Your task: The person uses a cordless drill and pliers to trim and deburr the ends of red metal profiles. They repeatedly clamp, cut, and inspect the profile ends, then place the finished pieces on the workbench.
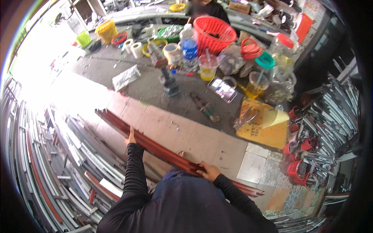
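Observation:
Long reddish-brown metal profiles (166, 152) lie across the front of my body, slanting from far left to near right. My left hand (131, 136) grips them toward their left part, thumb up along the side. My right hand (210, 171) is wrapped over them nearer the right end, its fingertips on the top face. Several lengths seem to be stacked together, but I cannot tell how many. Their right end (248, 189) sticks out past my right forearm. Past the profiles, on the dark worktable (155, 93), stand a cordless drill (168, 82) and long-handled pliers (204, 106).
A phone (222, 90), a water bottle (189, 50), drink cups (256, 84), a red basket (214, 34) and a yellow board (264, 124) crowd the table. Metal profiles (66, 155) cover the left floor; more offcuts (330, 116) stand right. Someone (210, 9) is beyond the table.

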`<move>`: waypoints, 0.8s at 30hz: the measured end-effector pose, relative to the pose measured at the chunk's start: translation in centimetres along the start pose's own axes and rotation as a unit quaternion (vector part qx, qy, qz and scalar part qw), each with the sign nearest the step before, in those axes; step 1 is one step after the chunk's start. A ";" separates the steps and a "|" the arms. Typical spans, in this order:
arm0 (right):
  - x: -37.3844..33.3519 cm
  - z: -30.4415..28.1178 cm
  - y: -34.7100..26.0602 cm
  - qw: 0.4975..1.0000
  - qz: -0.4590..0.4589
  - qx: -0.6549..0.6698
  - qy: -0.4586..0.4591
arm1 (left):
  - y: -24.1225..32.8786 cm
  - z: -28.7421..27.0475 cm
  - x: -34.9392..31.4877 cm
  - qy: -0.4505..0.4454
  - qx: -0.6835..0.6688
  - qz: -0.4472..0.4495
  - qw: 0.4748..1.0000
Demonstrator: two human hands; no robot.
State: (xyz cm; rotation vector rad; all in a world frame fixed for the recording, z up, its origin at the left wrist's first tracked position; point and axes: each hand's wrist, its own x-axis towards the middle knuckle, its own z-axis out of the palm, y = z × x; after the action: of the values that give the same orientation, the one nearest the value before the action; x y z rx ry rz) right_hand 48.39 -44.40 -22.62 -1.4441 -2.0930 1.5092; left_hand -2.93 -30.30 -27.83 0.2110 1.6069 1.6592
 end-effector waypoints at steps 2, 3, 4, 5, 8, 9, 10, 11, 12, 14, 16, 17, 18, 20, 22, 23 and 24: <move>0.6 -0.4 -0.2 0.998 -0.047 0.028 -0.014 | -1.0 -0.1 1.0 0.002 -0.070 -0.089 0.994; 1.0 -0.6 -0.3 0.998 -0.045 0.034 -0.014 | -1.5 0.0 1.6 0.010 -0.083 -0.058 0.995; 1.2 -0.6 -0.4 0.998 -0.041 0.043 -0.021 | -1.8 0.0 2.4 -0.039 -0.106 -0.056 0.992; 1.5 -0.6 -0.4 0.997 -0.036 0.050 -0.035 | -1.8 -0.3 3.0 -0.060 -0.120 -0.073 0.988; 2.1 0.1 -0.8 0.994 -0.034 0.103 -0.029 | -1.5 -1.4 3.5 -0.058 -0.108 -0.111 0.986; 2.4 0.4 -0.9 0.992 -0.060 0.109 -0.024 | -1.0 -1.5 3.2 -0.083 -0.102 -0.104 0.986; 2.8 0.6 -1.1 0.991 -0.071 0.112 -0.024 | -0.7 -1.5 2.5 -0.093 -0.115 -0.082 0.986; 3.1 0.9 -1.4 0.990 -0.076 0.117 -0.021 | 0.1 -1.4 1.8 -0.091 -0.130 -0.064 0.985; 3.3 1.2 -1.6 0.989 -0.079 0.122 -0.030 | 1.0 -1.3 1.0 -0.042 -0.084 -0.052 0.994; 4.0 1.0 -2.1 0.988 -0.079 0.128 -0.029 | 2.5 -1.1 -1.0 -0.060 -0.165 -0.057 0.983; 4.4 0.9 -2.8 0.986 -0.080 0.138 -0.041 | 3.6 -0.7 -2.2 -0.063 -0.161 -0.060 0.983; 4.8 0.7 -3.3 0.986 -0.066 0.144 -0.044 | 3.9 -0.2 -2.1 -0.079 -0.162 -0.053 0.982; 5.3 0.6 -3.7 0.986 -0.073 0.143 -0.037 | 3.9 0.2 -1.7 -0.069 -0.176 -0.059 0.980; 6.7 0.6 -4.8 0.987 -0.056 0.151 -0.027 | 3.5 0.8 0.0 -0.074 -0.206 -0.057 0.974; 9.1 0.8 -6.2 0.988 -0.055 0.144 -0.021 | 3.7 1.1 3.4 -0.073 -0.151 -0.043 0.985; 10.5 0.9 -6.9 0.987 -0.055 0.150 -0.017 | 3.9 1.4 5.0 -0.050 -0.117 -0.060 0.990; 12.1 1.1 -7.7 0.988 -0.049 0.146 -0.022 | 4.2 1.7 6.5 -0.083 -0.147 -0.062 0.984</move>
State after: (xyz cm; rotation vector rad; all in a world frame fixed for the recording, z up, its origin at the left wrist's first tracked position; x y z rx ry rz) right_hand 36.93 -35.74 -21.32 -1.1953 -1.8402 1.7339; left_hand -8.02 -24.36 -26.32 0.0937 1.2118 1.7103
